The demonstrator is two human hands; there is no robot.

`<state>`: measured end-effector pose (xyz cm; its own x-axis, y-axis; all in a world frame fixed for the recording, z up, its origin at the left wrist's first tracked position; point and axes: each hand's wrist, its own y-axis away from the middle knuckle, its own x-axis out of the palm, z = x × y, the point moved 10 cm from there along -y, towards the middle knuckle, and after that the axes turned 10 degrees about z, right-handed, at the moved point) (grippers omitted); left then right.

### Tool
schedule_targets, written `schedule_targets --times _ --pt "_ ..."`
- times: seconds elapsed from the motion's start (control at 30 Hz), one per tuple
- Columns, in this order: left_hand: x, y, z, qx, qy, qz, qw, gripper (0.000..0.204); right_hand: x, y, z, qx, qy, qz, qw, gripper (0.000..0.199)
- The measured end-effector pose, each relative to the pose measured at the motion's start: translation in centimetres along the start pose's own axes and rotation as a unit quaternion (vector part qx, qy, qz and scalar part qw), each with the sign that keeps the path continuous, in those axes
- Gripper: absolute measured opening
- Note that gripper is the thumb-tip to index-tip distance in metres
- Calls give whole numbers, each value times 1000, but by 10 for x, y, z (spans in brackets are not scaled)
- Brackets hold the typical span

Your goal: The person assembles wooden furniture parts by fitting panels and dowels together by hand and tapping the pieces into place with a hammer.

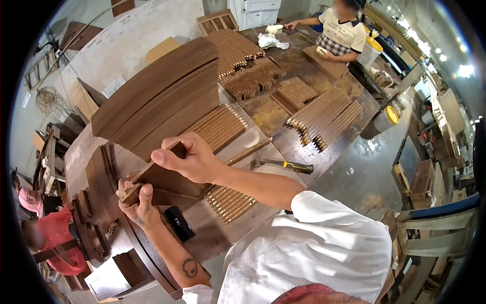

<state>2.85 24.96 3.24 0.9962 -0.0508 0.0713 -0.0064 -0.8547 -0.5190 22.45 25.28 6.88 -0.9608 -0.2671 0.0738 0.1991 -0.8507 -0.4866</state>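
Observation:
Both my hands are on a dark brown wooden board (169,178) held tilted above the table. My right hand (193,158) is closed over its upper corner, with the thumb along the edge. Lower down, my left hand (138,207) grips the board's near left end, thumb pointing up. Part of the board is hidden behind my right hand and wrist. Just beyond my hands stands a large curved brown wooden panel (157,99). A black case (178,223) lies by my left forearm, and a bundle of slim wooden strips (230,203) sits under my right forearm.
A hammer (288,164) with a black and yellow handle lies right of my right forearm. Stacked wooden strips (324,114) cover parts of the far table, where another person (341,35) works. A second person in red (55,240) is at the left. Yellow-lidded buckets (386,119) stand rightward.

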Motion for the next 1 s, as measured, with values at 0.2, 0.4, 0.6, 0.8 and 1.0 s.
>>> schedule_targets --times 0.2,0.4,0.6,0.8,1.0 --pt "4 -5 -7 35 2 -1 999 39 -1 -3 -1 -9 -16 -9 1000 47" --pt "23 -27 -50 6 -8 -28 1000 32 2 -8 -3 18 -12 -11 1000 41" --pt "21 -23 -49 -32 -89 -62 994 31 3 -7 -2 21 -18 -15 999 39" --pt "17 -16 -48 -54 -70 -115 989 33 11 -12 -8 25 -36 5 999 34" --pt "8 -9 -37 -127 -84 -158 976 34 10 -12 -2 -86 -18 -54 995 33"
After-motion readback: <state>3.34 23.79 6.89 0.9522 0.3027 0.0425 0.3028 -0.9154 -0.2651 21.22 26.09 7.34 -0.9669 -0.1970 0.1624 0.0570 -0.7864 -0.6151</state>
